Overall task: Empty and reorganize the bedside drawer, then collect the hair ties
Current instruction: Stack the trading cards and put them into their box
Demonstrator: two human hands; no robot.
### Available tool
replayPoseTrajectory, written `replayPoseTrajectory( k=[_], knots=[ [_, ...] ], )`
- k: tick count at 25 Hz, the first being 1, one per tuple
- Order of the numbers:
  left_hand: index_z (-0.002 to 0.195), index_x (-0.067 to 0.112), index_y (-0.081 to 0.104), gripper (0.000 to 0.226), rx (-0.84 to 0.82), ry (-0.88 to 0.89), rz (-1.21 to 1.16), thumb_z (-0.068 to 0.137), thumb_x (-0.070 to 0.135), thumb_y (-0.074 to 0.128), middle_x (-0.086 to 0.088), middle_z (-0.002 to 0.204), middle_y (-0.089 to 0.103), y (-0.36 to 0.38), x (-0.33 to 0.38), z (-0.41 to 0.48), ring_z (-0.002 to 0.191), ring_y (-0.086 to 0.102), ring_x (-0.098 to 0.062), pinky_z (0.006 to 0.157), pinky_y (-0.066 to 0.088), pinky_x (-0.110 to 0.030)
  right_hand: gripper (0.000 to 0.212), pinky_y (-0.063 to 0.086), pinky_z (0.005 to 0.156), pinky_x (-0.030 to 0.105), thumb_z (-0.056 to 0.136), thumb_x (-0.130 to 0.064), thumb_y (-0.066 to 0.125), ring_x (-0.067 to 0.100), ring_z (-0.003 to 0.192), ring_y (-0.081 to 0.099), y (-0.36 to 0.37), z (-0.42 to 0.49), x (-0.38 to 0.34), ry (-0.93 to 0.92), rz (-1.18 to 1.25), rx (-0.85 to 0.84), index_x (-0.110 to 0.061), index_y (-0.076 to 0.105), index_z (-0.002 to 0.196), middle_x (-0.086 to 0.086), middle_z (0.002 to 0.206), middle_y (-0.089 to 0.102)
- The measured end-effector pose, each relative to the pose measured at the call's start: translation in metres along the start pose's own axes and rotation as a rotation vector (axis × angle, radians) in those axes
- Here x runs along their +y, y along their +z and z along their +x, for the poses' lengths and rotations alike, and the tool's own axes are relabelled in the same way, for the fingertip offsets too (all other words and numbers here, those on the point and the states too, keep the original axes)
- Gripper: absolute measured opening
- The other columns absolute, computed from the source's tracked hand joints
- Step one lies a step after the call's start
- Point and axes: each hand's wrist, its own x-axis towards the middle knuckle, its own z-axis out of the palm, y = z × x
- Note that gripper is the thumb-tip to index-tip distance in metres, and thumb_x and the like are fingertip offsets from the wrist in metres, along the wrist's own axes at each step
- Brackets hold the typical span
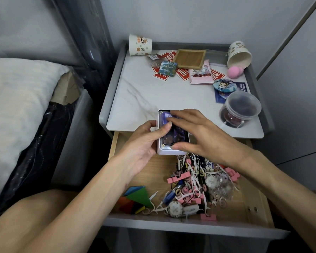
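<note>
Left hand grips the white box by its side. The right hand's grip pinches the top card end to end. The blue card at two o'clock partly reads "STAR".

One head-worn view, wide-angle; it looks forward and steeply down from close above the open drawer, which fills the lower middle; the nightstand top lies beyond, higher in frame; the lens bends the edges (bed bowing in at left); the wall closes the top.
</note>
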Motion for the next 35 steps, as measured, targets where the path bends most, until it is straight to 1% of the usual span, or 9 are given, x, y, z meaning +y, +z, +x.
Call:
replayPoseTrajectory(
  k=[4, 8, 13, 17, 22, 26, 29, 32, 35],
  knots=[
    [0.119, 0.003, 0.062, 0.052, 0.009, 0.010, 0.003, 0.071, 0.020, 0.075, -0.015, 0.100, 0.074, -0.002, 0.000, 0.001, 0.088, 0.072, -0.024, 0.078, 0.059, -0.038, 0.076, 0.018, 0.115, 0.020, 0.087, -0.050, 0.063, 0.012, 0.141, 0.024, 0.000, 0.003, 0.000, 0.011, 0.037, -0.016, -0.025, 0.034, 0.152, -0.006, 0.157, 0.032],
    [0.111, 0.005, 0.063, 0.045, 0.019, 0.012, -0.006, 0.071, 0.021, 0.075, -0.014, 0.097, 0.074, -0.002, 0.001, 0.001, 0.085, 0.073, -0.023, 0.073, 0.060, -0.035, 0.076, 0.018, 0.112, 0.019, 0.087, -0.051, 0.062, 0.012, 0.139, 0.024, -0.002, 0.006, -0.001, 0.016, 0.036, -0.023, -0.032, 0.029, 0.153, -0.009, 0.158, 0.029],
    [0.109, 0.007, 0.064, 0.043, 0.031, 0.022, 0.009, 0.070, 0.022, 0.075, -0.013, 0.098, 0.074, -0.002, 0.004, 0.002, 0.085, 0.073, -0.022, 0.070, 0.059, -0.033, 0.077, 0.023, 0.116, 0.025, 0.088, -0.051, 0.061, 0.014, 0.140, 0.025, -0.001, 0.006, -0.003, 0.029, 0.061, -0.010, -0.027, 0.028, 0.153, -0.008, 0.158, 0.029],
    [0.116, 0.004, 0.062, 0.050, 0.029, 0.033, 0.007, 0.070, 0.018, 0.075, -0.014, 0.098, 0.074, 0.000, 0.006, 0.001, 0.085, 0.073, -0.023, 0.073, 0.061, -0.035, 0.074, 0.022, 0.119, 0.029, 0.089, -0.047, 0.060, 0.012, 0.144, 0.019, 0.002, 0.006, -0.004, 0.019, 0.111, 0.008, -0.023, 0.029, 0.153, -0.008, 0.158, 0.028],
    [0.121, 0.001, 0.063, 0.043, 0.053, 0.038, 0.040, 0.081, 0.012, 0.073, -0.020, 0.110, 0.071, -0.005, 0.015, 0.002, 0.094, 0.071, -0.028, 0.082, 0.057, -0.040, 0.074, 0.019, 0.120, 0.026, 0.091, -0.039, 0.063, 0.008, 0.146, 0.014, -0.002, 0.016, -0.006, 0.008, 0.154, -0.004, -0.021, 0.029, 0.154, -0.008, 0.159, 0.025],
    [0.119, -0.001, 0.066, 0.038, 0.060, 0.051, 0.009, 0.084, 0.015, 0.071, -0.021, 0.111, 0.071, -0.010, 0.024, 0.000, 0.102, 0.070, -0.031, 0.087, 0.056, -0.042, 0.073, 0.017, 0.120, 0.026, 0.092, -0.039, 0.062, 0.008, 0.146, 0.013, -0.009, 0.029, -0.012, -0.009, 0.130, -0.032, -0.019, 0.028, 0.154, -0.005, 0.160, 0.024],
    [0.119, -0.002, 0.066, 0.036, 0.082, 0.088, -0.022, 0.086, 0.012, 0.069, -0.022, 0.111, 0.071, -0.011, 0.032, 0.000, 0.096, 0.071, -0.029, 0.082, 0.059, -0.040, 0.071, 0.015, 0.120, 0.024, 0.093, -0.036, 0.063, 0.008, 0.146, 0.012, -0.016, 0.040, -0.018, -0.028, 0.114, -0.044, -0.020, 0.029, 0.153, -0.004, 0.160, 0.023],
    [0.117, -0.002, 0.066, 0.032, 0.115, 0.134, -0.111, 0.088, 0.010, 0.068, -0.021, 0.106, 0.073, -0.011, 0.042, 0.001, 0.091, 0.073, -0.027, 0.074, 0.061, -0.037, 0.062, 0.019, 0.118, 0.022, 0.093, -0.035, 0.063, 0.006, 0.145, 0.020, -0.025, 0.050, -0.023, 0.013, 0.154, 0.029, -0.024, 0.039, 0.149, -0.006, 0.157, 0.030],
    [0.116, -0.001, 0.066, 0.030, 0.156, 0.177, -0.189, 0.089, 0.012, 0.068, -0.018, 0.103, 0.074, -0.013, 0.053, 0.001, 0.091, 0.074, -0.027, 0.083, 0.059, -0.042, 0.042, 0.037, 0.111, 0.028, 0.096, -0.034, 0.060, 0.007, 0.133, 0.042, -0.031, 0.056, -0.024, 0.066, 0.240, 0.210, -0.024, 0.053, 0.137, -0.007, 0.143, 0.048]
  ],
)
